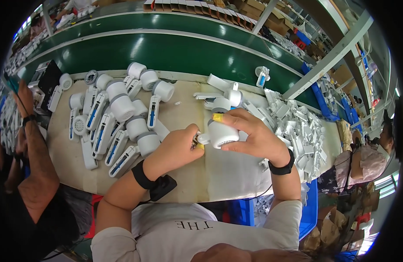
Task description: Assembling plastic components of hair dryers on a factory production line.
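Note:
Between my two hands is a white handheld device (224,132) with a drum-shaped head and a slotted grille; it looks like a small fan or hair dryer. My right hand (256,133) grips the head from the right, thumb below and fingers above. A yellow wrap covers one fingertip. My left hand (177,146) is closed around the narrow neck end, where small metallic or wired parts peek out; most of that end is hidden by the fingers. Beyond my right hand lie similar white heads (221,104) and parts on the bench.
Several such devices with blue-striped open handles (118,146) lie to the left on the worktable (184,174). A heap of white shell pieces (297,131) covers the right side. Behind runs a green conveyor (166,50). A blue bin (310,209) stands below; a co-worker's arm (35,153) is at left.

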`<state>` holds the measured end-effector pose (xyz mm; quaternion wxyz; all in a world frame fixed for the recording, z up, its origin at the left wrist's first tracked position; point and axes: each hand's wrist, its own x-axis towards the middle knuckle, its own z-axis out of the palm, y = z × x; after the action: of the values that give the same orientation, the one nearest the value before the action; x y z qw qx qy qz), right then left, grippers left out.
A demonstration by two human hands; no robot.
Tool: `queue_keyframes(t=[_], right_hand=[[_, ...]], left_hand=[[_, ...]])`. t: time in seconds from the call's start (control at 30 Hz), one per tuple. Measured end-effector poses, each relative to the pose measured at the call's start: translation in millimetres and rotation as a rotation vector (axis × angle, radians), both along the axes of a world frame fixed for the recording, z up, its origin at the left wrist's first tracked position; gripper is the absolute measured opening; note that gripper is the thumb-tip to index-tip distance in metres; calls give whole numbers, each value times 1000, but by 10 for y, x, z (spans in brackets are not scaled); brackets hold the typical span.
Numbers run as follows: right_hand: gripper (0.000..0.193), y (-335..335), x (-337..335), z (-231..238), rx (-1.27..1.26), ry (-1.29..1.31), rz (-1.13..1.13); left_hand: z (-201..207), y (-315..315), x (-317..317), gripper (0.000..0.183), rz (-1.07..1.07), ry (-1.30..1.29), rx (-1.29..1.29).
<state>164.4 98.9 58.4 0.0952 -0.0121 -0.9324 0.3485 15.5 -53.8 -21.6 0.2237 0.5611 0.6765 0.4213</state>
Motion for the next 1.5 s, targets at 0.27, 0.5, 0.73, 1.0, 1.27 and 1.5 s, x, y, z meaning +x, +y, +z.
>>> queue_keyframes(t=[0.27,0.5,0.73,1.0,1.27,1.5], right_hand=[[58,30,30,-52,7,-137,-85],[55,207,218,-151,-88,-81,-84],[28,481,1341,-400,517,-129,-386],[44,382,1572,-872,626,-161,-334],[60,-174,701,-554,-151,22,-536],[64,-512,-93,-539,410,352,-365]], left_hand=[[-12,42,51,31,-76,53,-52],[13,5,146,19,-163,-558,-70],[-154,143,-19,30,-162,-1108,235],[-280,172,5,32,-193,-1271,208],[-368,168,99,29,-66,-1195,301],[-483,205,131,28,73,-1224,455]])
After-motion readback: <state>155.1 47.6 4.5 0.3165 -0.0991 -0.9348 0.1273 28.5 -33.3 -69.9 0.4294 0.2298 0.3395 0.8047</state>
